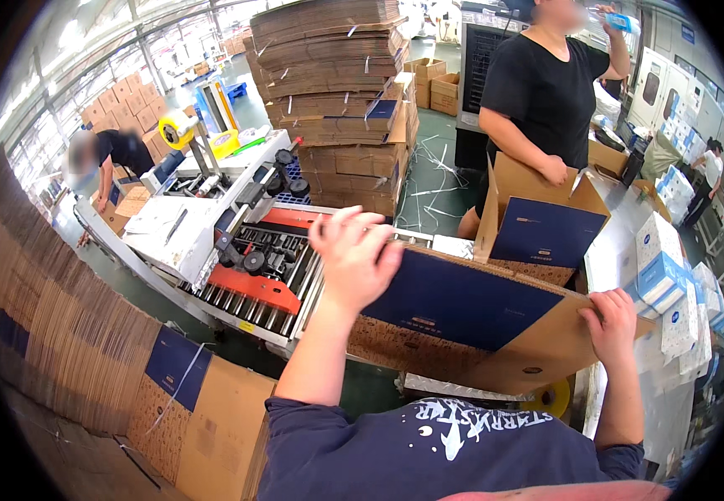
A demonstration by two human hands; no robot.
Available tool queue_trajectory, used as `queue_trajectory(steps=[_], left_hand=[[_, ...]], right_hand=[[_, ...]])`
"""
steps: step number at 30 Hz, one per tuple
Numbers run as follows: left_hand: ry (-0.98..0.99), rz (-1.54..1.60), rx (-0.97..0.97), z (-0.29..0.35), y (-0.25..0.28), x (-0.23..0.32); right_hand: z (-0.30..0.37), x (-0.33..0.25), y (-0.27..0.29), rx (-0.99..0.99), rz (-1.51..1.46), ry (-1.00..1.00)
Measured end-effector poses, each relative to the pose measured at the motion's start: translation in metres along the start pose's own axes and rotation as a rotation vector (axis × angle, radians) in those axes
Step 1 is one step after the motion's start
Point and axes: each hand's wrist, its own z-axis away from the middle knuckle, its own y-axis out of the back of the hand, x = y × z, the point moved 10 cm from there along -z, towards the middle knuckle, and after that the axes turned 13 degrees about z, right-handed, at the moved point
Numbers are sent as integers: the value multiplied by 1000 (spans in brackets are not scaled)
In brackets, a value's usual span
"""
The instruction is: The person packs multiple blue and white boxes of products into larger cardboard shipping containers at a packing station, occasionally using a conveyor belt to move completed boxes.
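A partly flattened cardboard carton [462, 305], dark blue above and patterned brown below, stands on edge in front of me. At its upper left corner is my left hand [357, 259], fingers spread and bent over the edge, thumb toward the near side. My right hand [612, 324] grips the plain brown upper edge at the right, fingers curled over it. Beyond the carton stands an open box [546, 230] with raised flaps and a blue side. A co-worker in a black top [546, 92] rests one hand on its flap and raises a bottle [622, 22] with the other.
To the left is a roller conveyor [274, 275] with a taping machine [253, 242]. Flat cartons [70, 284] line the left side; another tall stack [329, 75] stands behind. White and blue packs [663, 280] sit on the metal table [629, 401] at right. Another person [120, 159] bends at far left.
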Motion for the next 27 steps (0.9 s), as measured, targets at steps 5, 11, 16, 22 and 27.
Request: queue_trajectory(steps=[5, 11, 16, 22, 27], left_hand=[[144, -42, -322, 45, -77, -37], [179, -53, -762, 25, -99, -46], [285, 180, -1175, 41, -106, -54], [488, 53, -1368, 49, -59, -91], [245, -11, -1610, 80, -182, 12]], right_hand=[[8, 4, -85, -45, 182, -244], [54, -19, -63, 40, 11, -300], [42, -14, -40, 124, -211, -252], [-4, -44, -23, -143, -661, 342], [14, -95, -139, -545, -739, 548]])
